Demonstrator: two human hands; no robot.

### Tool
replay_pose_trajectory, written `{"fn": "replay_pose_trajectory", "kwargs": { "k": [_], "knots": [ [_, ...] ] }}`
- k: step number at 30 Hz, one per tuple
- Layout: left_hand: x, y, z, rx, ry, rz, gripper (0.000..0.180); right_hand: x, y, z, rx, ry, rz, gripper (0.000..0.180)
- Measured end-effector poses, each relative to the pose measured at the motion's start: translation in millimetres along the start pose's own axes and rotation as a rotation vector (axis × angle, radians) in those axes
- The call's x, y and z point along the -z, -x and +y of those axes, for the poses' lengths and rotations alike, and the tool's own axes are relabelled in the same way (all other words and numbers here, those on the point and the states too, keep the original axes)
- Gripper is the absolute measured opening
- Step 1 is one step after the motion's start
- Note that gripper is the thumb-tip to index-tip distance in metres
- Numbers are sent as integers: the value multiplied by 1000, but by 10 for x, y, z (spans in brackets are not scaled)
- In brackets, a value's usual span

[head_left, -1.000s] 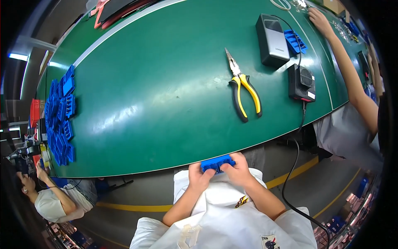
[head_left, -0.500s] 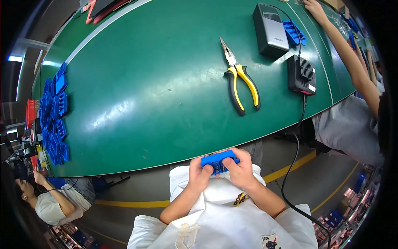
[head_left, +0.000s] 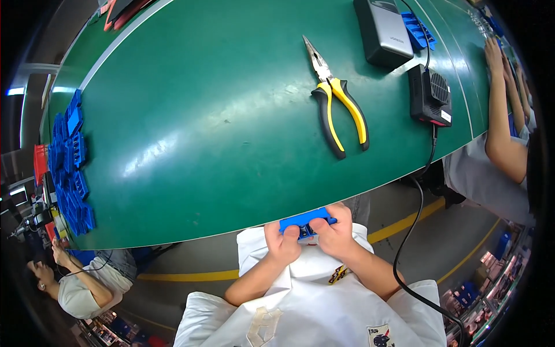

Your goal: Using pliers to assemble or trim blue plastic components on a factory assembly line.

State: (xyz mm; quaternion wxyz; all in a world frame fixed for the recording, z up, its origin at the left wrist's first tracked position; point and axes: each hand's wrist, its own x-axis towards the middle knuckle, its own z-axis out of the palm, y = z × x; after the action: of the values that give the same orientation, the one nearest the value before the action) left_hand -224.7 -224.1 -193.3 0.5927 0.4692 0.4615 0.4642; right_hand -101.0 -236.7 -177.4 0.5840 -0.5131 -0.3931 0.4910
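Close to my body, just off the table's front edge, I hold a blue plastic part (head_left: 303,219) with recessed compartments and small bits of metal inside. My left hand (head_left: 282,243) is wrapped around its left end, and my right hand (head_left: 335,236) grips its right end. Both thumbs press on the side facing me; my other fingers are mostly hidden behind the part. Beyond my hands, needle-nose pliers (head_left: 321,68) with black and yellow handles lie on the green table (head_left: 219,156).
At the left, several blue plastic parts (head_left: 74,151) are heaped. A grey and black box (head_left: 388,36), another blue part (head_left: 417,32) and a black vented device (head_left: 429,97) sit right. A black cable (head_left: 399,243) hangs beside my right arm. A co-worker's arm (head_left: 497,110) reaches over the table at right.
The blue part has tilted in my hands, its smooth face showing more. My view has shifted slightly. At right the co-worker's arm has drawn back toward the table's near side.
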Motion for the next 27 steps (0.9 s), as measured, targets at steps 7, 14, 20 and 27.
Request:
{"fn": "replay_pose_trajectory", "kwargs": {
  "k": [7,14,20,27],
  "knots": [
    [105,74,-72,101,0,-51,63,-29,5,-97,-66,21,14,23],
    [8,46,307,309,206,-139,56,-61,33,-299,-332,-137,11,24],
    [-32,69,572,540,200,-43,55,-106,28,-511,-548,-146,38,26],
    [-67,-16,772,669,314,-16,31,-181,45,-610,-698,-214,145,22]
  ]
}}
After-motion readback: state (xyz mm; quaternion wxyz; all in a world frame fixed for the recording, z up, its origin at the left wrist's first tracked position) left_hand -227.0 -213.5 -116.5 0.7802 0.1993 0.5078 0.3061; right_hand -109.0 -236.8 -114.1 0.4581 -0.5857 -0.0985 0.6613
